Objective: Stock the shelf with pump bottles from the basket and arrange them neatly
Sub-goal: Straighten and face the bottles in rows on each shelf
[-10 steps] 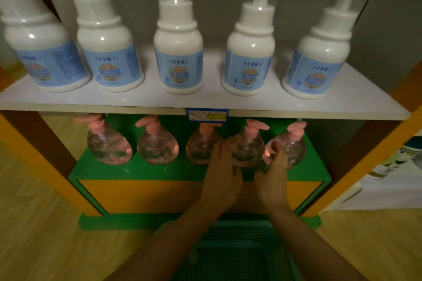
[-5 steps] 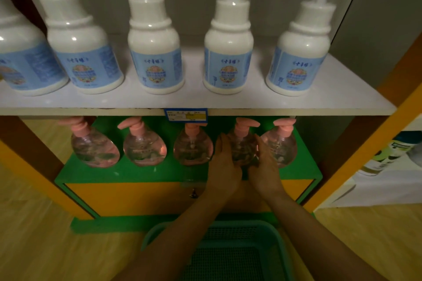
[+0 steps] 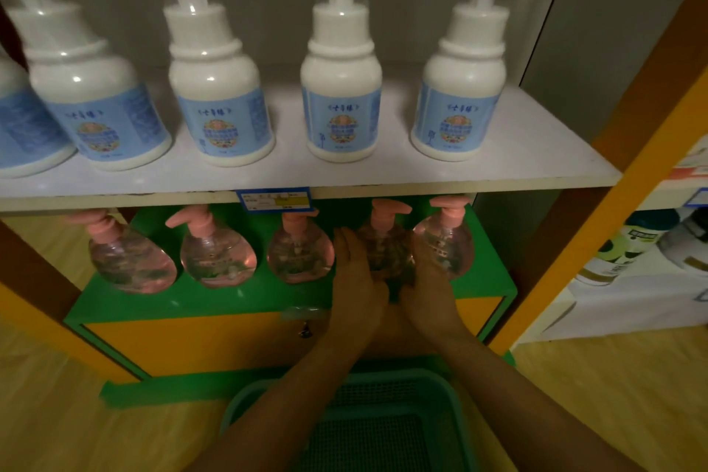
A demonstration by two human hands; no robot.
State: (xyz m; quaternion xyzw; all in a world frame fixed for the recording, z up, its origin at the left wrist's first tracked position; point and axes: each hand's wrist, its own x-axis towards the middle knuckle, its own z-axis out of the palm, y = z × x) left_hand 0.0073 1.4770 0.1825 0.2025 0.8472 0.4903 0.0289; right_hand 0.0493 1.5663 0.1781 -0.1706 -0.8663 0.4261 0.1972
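Observation:
Several clear pink pump bottles stand in a row on the green lower shelf (image 3: 191, 303). My left hand (image 3: 358, 276) and my right hand (image 3: 429, 280) cup the second bottle from the right (image 3: 387, 245) from both sides, palms against its body. The rightmost pink bottle (image 3: 454, 241) stands just beside my right hand. Another pink bottle (image 3: 299, 253) stands left of my left hand. Below my forearms sits the green mesh basket (image 3: 268, 395); nothing shows inside its visible part.
A white upper shelf (image 3: 306, 176) carries several white pump bottles with blue labels (image 3: 341, 107), and a price tag (image 3: 274, 199) hangs on its front edge. Orange frame posts (image 3: 597, 218) flank the unit. More goods sit on a white shelf (image 3: 632, 299) at right.
My right hand moved left off the rightmost bottle, and both hands closed around the second bottle from the right. The view shifted right and drew closer.

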